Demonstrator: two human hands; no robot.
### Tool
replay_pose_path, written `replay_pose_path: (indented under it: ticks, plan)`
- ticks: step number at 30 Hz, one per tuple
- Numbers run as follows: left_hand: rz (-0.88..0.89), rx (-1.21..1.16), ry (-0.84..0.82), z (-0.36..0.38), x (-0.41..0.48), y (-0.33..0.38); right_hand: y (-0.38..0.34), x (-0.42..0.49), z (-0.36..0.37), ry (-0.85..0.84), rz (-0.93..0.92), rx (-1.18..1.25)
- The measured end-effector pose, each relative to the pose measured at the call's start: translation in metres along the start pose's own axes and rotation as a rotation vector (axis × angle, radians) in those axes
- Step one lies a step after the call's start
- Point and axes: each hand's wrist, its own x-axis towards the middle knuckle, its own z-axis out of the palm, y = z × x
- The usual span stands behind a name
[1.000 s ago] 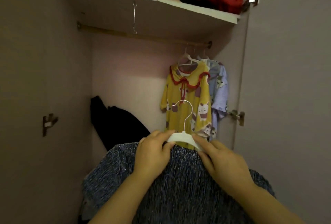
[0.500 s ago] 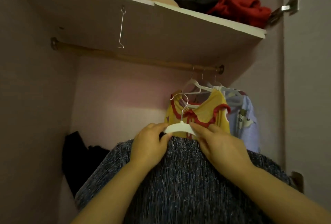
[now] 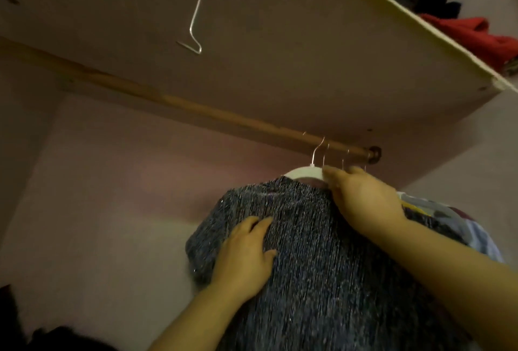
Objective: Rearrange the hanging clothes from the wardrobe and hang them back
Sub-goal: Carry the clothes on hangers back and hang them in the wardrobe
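- Fingers [image 3: 332, 182] of the right hand [image 3: 364, 199] curl over the right end of the hanger [image 3: 301, 173] and grip it close under the rod [image 3: 168, 101].
- Left hand [image 3: 246, 255] lies flat on the top [image 3: 322, 266], fingers nearly straight and thumb spread. It holds nothing and only presses the cloth from the front.
- Step in hand, as I judge it: hanging the top back. Its hook [image 3: 318, 151] reaches up to the rod, just left of the hooks of the other clothes [image 3: 476, 238]. Whether it already sits over the rod I cannot tell.
- Next move likely calls for seating the hook fully and letting go only once the weight hangs from the rod. After that, the top wants smoothing so it falls straight beside its neighbours.
- Top: a dark grey-blue knit with fine vertical ribs and glittery flecks. It is soft, drapes over a rounded shoulder, and may well slide on a smooth hanger.
- Hanger: white, smooth and curved, plastic by the look of it, with a thin metal hook.
- Rod: round brown wood, set in a dark socket at its right end, under a flat pale shelf [image 3: 280, 42].
- Bent wire hook [image 3: 196, 14] hangs from the shelf's underside, and red cloth [image 3: 476, 34] lies crumpled on top.
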Motion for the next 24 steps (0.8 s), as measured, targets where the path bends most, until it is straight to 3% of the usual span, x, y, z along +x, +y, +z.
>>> replay_pose_path:
  ticks: [10,15,19,24]
  plan:
    - [0.019,-0.015,-0.038,0.022,0.019,-0.032,-0.011,0.06,0.038,-0.101,0.094,-0.017]
    - [0.004,0.009,-0.095,0.036,0.001,-0.037,-0.016,0.038,0.058,-0.044,0.064,-0.099]
    - [-0.038,-0.014,-0.117,0.038,-0.016,-0.03,-0.013,0.003,0.06,-0.115,-0.043,-0.178]
    - [-0.137,0.014,-0.199,0.033,-0.053,-0.008,-0.015,-0.075,0.046,-0.243,-0.175,-0.055]
